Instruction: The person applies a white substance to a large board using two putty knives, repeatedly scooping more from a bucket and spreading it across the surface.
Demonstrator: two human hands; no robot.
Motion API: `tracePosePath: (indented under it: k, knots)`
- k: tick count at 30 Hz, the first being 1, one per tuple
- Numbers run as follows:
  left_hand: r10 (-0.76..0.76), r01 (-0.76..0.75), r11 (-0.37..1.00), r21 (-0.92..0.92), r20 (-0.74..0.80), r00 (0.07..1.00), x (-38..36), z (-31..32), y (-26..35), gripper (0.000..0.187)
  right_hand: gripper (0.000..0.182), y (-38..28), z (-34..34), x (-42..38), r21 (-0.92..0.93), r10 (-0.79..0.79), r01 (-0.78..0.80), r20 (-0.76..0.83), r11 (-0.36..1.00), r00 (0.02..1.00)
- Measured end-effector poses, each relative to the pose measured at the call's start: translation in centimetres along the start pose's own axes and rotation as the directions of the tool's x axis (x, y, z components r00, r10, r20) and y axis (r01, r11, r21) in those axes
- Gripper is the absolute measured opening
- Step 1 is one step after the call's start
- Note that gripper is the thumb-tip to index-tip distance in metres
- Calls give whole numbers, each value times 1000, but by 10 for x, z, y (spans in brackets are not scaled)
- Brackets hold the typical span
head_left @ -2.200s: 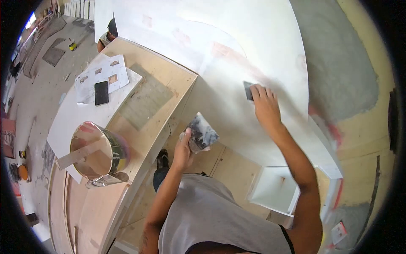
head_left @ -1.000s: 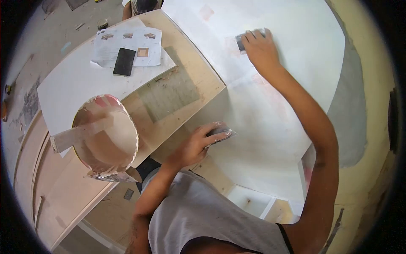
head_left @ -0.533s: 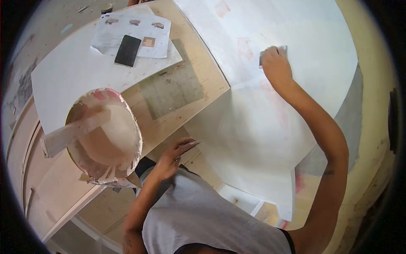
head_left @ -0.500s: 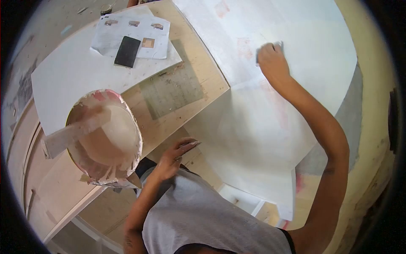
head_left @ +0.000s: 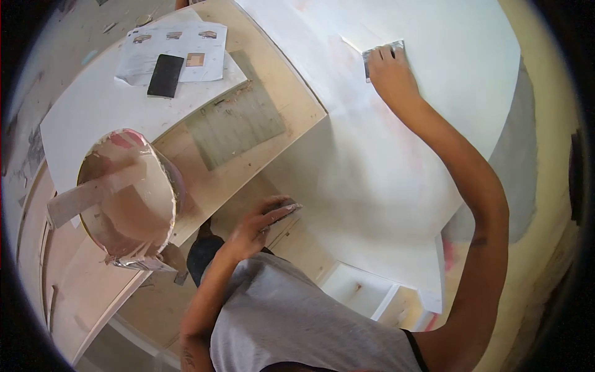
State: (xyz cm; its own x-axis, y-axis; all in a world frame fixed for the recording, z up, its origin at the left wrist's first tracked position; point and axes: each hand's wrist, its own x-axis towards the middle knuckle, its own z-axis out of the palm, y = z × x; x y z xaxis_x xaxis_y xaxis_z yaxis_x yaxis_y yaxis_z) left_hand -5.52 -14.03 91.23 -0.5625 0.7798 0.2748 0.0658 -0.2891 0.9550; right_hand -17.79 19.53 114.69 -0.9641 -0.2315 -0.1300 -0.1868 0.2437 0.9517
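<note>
On the white panel (head_left: 378, 161), my right hand (head_left: 392, 73) presses a thin, flat grey square piece (head_left: 367, 67) against the surface, its corners showing past my fingers. Faint pinkish patches mark the panel around it. My left hand (head_left: 251, 232) hovers in front of my body, below the table's edge, its dusty fingers closed on a small dark grey flat piece (head_left: 282, 212). To its left stands a bucket (head_left: 176, 192) of pale pinkish paste, with a flat stick (head_left: 83, 201) lying across its rim.
Printed sheets (head_left: 211, 65) and a black rectangular piece (head_left: 165, 75) lie on a white board (head_left: 74, 124) at upper left. A greenish translucent sheet (head_left: 238, 127) rests on the wooden tabletop (head_left: 304, 108). White compartments (head_left: 359, 291) are below the panel, near my body.
My right hand has moved slightly up and left over the panel, showing more of the grey piece. The view has shifted a little; my left hand keeps its hold.
</note>
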Motion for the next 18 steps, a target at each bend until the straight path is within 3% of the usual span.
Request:
tracePosePath:
  k: [4, 9, 14, 18]
  knots:
    - [-8, 10, 998, -60, 31, 1000, -6, 12, 21, 75, 28, -3, 2, -54, 6, 44, -44, 29, 999, 999]
    - [-33, 33, 999, 5, 12, 999, -18, 24, 32, 73, 32, -21, 7, -121, 44, 139, -139, 7, 989, 990]
    - [-16, 17, 999, 42, -20, 1000, -29, 30, 40, 68, 40, -46, 5, -175, 110, 217, -233, 139, 966, 966]
    - [-89, 83, 995, -52, -124, 988, -33, 36, 48, 68, 42, -69, 3, -205, 127, 288, -322, 229, 938, 930]
